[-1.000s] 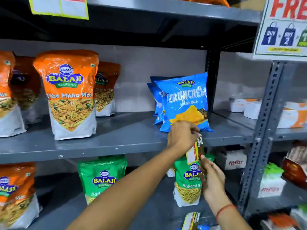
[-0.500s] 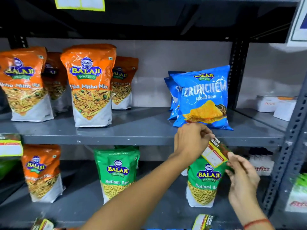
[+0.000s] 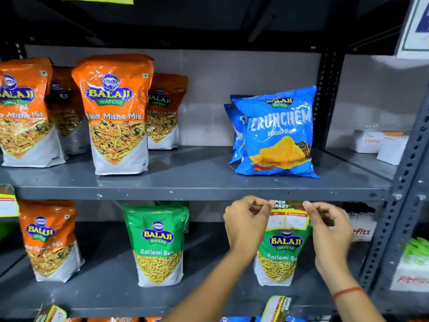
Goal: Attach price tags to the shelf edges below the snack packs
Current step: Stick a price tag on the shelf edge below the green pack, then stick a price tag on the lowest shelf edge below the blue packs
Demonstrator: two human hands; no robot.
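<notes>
A price tag (image 3: 287, 216) with a green and red header and white boxes hangs level just under the grey shelf edge (image 3: 185, 194), below the blue Crunchem pack (image 3: 277, 133). My left hand (image 3: 247, 221) pinches its upper left corner. My right hand (image 3: 329, 225) pinches its upper right corner. The tag partly covers a green Ratlami Sev pack (image 3: 279, 254) on the shelf beneath.
Orange Mitha Mix packs (image 3: 116, 112) stand at the left of the upper shelf. Another green pack (image 3: 157, 242) and an orange pack (image 3: 50, 240) stand below. A hung tag (image 3: 8, 203) shows at far left. More tags (image 3: 277, 307) lie at the bottom. A slotted upright (image 3: 404, 182) stands right.
The tag has turned from tilted to level under the shelf edge. My left hand came down from the blue pack, and my right hand rose to the tag's right corner.
</notes>
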